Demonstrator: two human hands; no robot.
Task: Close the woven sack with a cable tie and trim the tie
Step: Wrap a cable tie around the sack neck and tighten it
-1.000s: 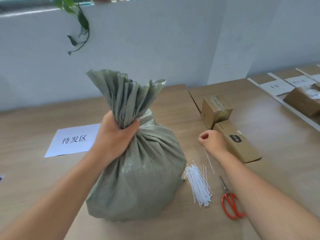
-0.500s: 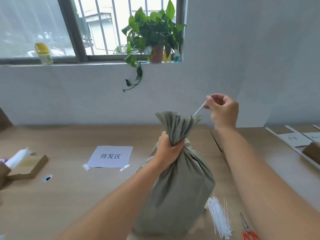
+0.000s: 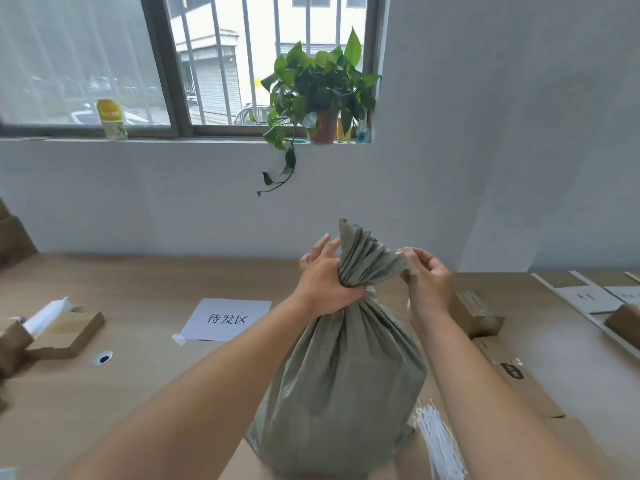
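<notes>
A grey-green woven sack stands on the wooden table in front of me. Its mouth is gathered into a fanned neck. My left hand is clenched around that neck from the left, with the forefinger raised against the fabric. My right hand is at the right side of the gathered top, fingers pinched together. A small white tip of a cable tie shows at its fingertips; the rest is hidden behind the fabric. A bundle of white cable ties lies at the sack's right foot. No scissors are in view.
A taped paper label lies left of the sack. Cardboard boxes and a flat carton sit to the right, behind my right arm. An open box with a white roll is at far left. A potted plant stands on the windowsill.
My right hand rose from the table with a cable tie, then came down to the right side of the sack's neck. My left hand kept its hold. The view tilted upward.
</notes>
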